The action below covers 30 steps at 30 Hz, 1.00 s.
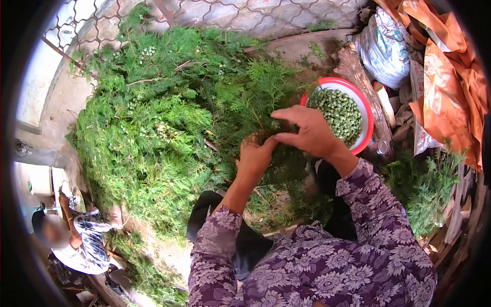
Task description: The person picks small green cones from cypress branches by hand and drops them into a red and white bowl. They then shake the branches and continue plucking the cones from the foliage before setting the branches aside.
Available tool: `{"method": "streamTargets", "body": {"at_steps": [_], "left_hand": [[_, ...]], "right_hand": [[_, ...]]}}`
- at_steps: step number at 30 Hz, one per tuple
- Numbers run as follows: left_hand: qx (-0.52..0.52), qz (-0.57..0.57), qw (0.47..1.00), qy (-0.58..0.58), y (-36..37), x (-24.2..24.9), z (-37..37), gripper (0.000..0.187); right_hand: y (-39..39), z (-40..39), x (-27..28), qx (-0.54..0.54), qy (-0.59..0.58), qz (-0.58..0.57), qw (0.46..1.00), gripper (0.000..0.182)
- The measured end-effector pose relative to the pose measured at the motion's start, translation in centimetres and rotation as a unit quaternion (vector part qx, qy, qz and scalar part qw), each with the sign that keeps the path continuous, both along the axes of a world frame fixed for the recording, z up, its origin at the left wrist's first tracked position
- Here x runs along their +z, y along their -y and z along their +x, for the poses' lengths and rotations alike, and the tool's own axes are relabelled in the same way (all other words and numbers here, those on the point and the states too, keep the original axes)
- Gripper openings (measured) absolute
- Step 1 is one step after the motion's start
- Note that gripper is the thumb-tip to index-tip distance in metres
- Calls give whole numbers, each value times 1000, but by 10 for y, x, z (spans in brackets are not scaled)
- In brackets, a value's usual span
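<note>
My left hand [254,157] is closed on a green conifer sprig [263,135], whose feathery leaves show around the fingertips. Close by on the right, my right hand [311,134] has its thumb and forefinger apart, with their tips beside the sprig. Just beyond that hand stands a white basin [366,123] with a red rim, partly covered by my wrist. Many small green cones [338,113] fill much of it. A large heap of cut conifer branches [169,112] spreads in front and to the left, some bearing pale green cones.
Logs [360,84], a white woven sack [386,48] and orange sheeting [434,82] lie beyond the basin. More branches [429,189] rest at the right. A wire mesh [220,13] runs along the back. Another person [87,240] sits at the lower left.
</note>
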<state>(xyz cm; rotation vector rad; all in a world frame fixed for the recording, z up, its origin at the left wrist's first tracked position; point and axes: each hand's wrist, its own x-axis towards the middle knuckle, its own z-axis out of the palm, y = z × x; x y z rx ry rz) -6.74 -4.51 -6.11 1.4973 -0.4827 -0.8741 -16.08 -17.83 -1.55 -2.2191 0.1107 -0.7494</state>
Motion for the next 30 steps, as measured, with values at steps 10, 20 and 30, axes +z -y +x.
{"method": "streamTargets", "body": {"at_steps": [10, 20, 30], "left_hand": [[-50, 27, 998, -1, -2, 15, -2, 25], [20, -35, 994, -106, -7, 11, 9, 20], [79, -145, 949, -267, -11, 32, 29, 25]], "right_hand": [[16, -9, 9, 29, -165, 503, 848, 10], [98, -49, 10, -155, 128, 532, 822, 12], [176, -100, -59, -483, -170, 188, 838, 52]]}}
